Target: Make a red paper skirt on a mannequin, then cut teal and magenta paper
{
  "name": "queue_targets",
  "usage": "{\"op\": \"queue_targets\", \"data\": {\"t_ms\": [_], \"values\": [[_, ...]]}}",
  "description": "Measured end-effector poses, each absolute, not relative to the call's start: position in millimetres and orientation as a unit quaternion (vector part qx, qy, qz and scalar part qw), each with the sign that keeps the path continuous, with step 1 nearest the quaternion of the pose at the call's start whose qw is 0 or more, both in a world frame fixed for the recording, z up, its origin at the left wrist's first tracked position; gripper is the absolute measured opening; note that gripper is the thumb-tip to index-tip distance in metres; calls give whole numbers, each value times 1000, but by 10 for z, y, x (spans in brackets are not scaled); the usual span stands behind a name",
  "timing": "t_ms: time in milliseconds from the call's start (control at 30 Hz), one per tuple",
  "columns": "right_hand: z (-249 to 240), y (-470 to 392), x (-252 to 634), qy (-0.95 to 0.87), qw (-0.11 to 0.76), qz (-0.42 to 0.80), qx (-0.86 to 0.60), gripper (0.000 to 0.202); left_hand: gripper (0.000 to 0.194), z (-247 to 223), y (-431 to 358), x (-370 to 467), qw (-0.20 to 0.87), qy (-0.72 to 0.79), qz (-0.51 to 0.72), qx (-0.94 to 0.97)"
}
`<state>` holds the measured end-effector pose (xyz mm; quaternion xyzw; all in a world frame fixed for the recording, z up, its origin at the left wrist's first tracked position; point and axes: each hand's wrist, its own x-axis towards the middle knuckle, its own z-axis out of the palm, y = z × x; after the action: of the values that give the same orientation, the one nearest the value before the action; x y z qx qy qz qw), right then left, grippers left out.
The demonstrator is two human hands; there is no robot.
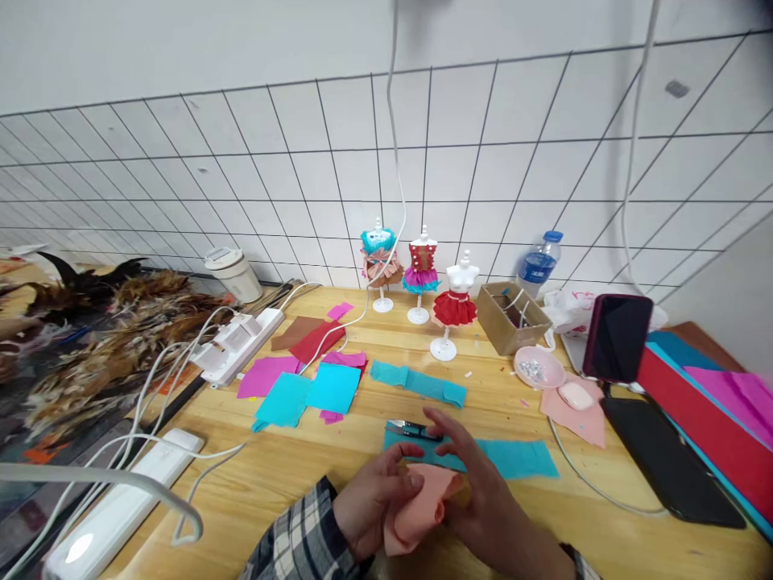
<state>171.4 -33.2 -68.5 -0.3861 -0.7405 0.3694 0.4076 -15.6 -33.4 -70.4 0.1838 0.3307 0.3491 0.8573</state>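
My left hand (pixel 375 495) pinches a folded piece of peach crepe-like material (pixel 416 519) between thumb and fingers. My right hand (pixel 483 499) is at the right side of this piece, fingers apart and the thumb by its curled edge; whether the thumb touches it I cannot tell. Just beyond the hands, thread snips (pixel 414 429) lie on a long turquoise strip (pixel 519 457). Farther back is a second, partly folded turquoise strip (pixel 418 383). Turquoise squares (pixel 334 387) and a magenta piece (pixel 269 377) are spread to the left.
Three small dress forms (pixel 462 278) in ruffled outfits stand near the tiled wall. Right of them are a cardboard box (pixel 513 318), a water bottle (pixel 540 262), a pink dish (pixel 539 368) and a phone (pixel 617 337). Cables and a power strip (pixel 241 346) run along the left.
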Motion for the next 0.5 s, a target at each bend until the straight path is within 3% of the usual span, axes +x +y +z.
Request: {"op": "queue_targets", "data": {"t_ms": [33,133,167,233,367,500], "values": [[-687,-336,1708,-742,404,378,-380,64,40,-715,-340,-165,845,343,348,217],[-646,-324,1683,-746,385,369,-400,15,38,-677,-349,-232,739,396,398,371],[-627,-318,1669,-738,388,354,-424,13,44,-643,-355,-254,702,394,412,428],[-602,-312,1636,-713,403,329,-470,28,61,-568,-373,-280,681,349,387,515],[-626,-319,1598,-675,434,365,-471,36,36,-496,-328,-362,613,425,347,569],[-726,-302,1644,-617,450,416,-494,29,35,-451,47,-779,460,567,440,523]]}}
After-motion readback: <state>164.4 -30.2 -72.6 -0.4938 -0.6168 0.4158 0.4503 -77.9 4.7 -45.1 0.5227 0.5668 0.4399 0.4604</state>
